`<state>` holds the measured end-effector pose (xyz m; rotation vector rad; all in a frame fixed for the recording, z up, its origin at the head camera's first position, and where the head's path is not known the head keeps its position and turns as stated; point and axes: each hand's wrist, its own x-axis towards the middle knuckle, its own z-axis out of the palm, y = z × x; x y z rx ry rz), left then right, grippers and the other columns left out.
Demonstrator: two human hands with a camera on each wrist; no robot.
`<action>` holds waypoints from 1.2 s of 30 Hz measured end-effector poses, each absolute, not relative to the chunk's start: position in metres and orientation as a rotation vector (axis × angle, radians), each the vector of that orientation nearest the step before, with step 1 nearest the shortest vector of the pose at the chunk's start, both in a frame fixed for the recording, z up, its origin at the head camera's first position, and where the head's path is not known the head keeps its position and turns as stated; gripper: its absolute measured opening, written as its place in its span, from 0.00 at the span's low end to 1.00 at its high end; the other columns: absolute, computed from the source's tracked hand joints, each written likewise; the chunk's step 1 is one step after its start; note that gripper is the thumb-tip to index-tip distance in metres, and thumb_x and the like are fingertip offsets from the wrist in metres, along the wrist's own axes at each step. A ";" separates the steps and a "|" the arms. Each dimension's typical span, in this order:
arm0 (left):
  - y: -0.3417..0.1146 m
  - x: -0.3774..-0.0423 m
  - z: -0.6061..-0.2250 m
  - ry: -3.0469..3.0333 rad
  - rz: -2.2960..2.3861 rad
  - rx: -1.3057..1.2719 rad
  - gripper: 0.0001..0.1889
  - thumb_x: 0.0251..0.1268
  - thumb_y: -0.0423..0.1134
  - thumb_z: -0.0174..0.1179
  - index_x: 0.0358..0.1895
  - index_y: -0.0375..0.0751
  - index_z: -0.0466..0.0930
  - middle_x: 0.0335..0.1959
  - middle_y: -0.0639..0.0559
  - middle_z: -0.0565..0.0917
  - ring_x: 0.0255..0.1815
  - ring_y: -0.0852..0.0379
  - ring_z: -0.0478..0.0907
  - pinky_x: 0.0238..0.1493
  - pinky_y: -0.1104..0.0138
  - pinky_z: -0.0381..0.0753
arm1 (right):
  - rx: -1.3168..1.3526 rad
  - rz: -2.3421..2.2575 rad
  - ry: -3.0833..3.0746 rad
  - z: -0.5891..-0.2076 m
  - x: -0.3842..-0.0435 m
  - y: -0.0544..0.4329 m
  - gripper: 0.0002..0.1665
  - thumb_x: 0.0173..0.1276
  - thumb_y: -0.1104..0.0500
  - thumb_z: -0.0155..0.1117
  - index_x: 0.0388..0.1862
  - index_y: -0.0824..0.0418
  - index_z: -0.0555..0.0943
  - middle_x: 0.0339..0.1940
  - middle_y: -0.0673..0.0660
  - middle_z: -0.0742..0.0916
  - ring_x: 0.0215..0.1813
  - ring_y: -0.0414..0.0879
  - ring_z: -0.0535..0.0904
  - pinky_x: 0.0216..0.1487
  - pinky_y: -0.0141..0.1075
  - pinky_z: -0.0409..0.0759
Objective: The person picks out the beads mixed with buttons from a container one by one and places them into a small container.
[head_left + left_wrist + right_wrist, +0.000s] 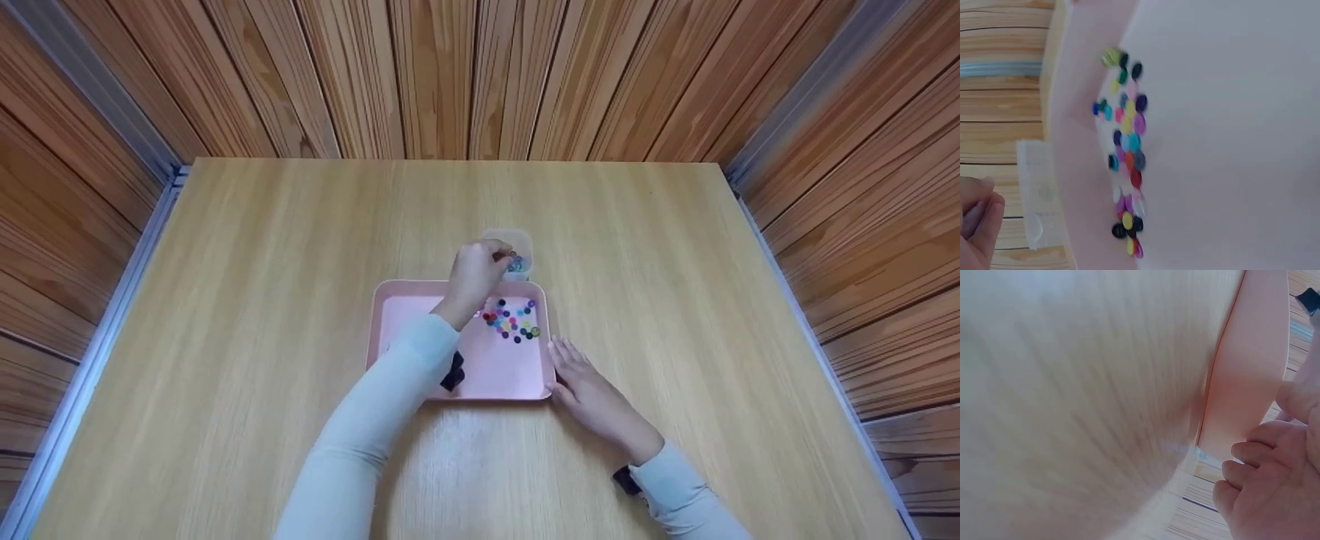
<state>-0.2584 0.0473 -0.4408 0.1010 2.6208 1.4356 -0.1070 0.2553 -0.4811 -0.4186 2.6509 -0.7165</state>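
My left hand point(476, 271) reaches across a pink tray point(386, 300) to a small clear container point(525, 244) just behind it. The fingers are curled with thumb and fingertips close together over the container; nothing shows between them in the left wrist view, where the hand point(979, 225) is at the lower left. Small blue-green pieces point(516, 264) lie in the container. Many colourful buttons point(1134, 140) are strewn along the tray's far right part, with a striped yellow-green bead point(1111, 57) among them. My right hand point(596, 397) rests against the tray's right wall, fingers extended.
The tray stands on a light wooden table point(262, 300). Wood-plank walls point(435, 75) with grey metal strips along the edges enclose its back and sides. A black device point(454, 371) on the left wrist hangs over the tray.
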 end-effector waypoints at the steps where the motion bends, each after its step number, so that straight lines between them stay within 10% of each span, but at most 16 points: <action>1: 0.047 -0.256 -0.441 2.613 1.479 0.114 0.13 0.69 0.33 0.61 0.55 0.40 0.84 0.52 0.48 0.87 0.56 0.52 0.84 0.59 0.64 0.83 | -0.420 -0.714 2.652 -0.481 -0.107 0.255 0.38 0.80 0.50 0.49 0.80 0.61 0.48 0.83 0.59 0.53 0.83 0.57 0.46 0.82 0.53 0.48; 20: 0.064 -0.209 -0.482 2.370 1.562 -0.004 0.11 0.64 0.34 0.66 0.48 0.43 0.88 0.44 0.51 0.90 0.36 0.56 0.86 0.33 0.74 0.83 | -0.492 -0.731 2.666 -0.484 -0.108 0.256 0.38 0.80 0.52 0.49 0.79 0.65 0.49 0.82 0.64 0.54 0.82 0.61 0.47 0.81 0.56 0.49; 36: 0.081 -0.196 -0.498 2.420 1.459 0.057 0.10 0.63 0.33 0.66 0.47 0.41 0.88 0.46 0.49 0.90 0.53 0.53 0.85 0.55 0.68 0.84 | -0.520 -0.755 2.690 -0.485 -0.108 0.256 0.38 0.79 0.53 0.51 0.78 0.67 0.51 0.81 0.65 0.56 0.82 0.62 0.48 0.81 0.56 0.49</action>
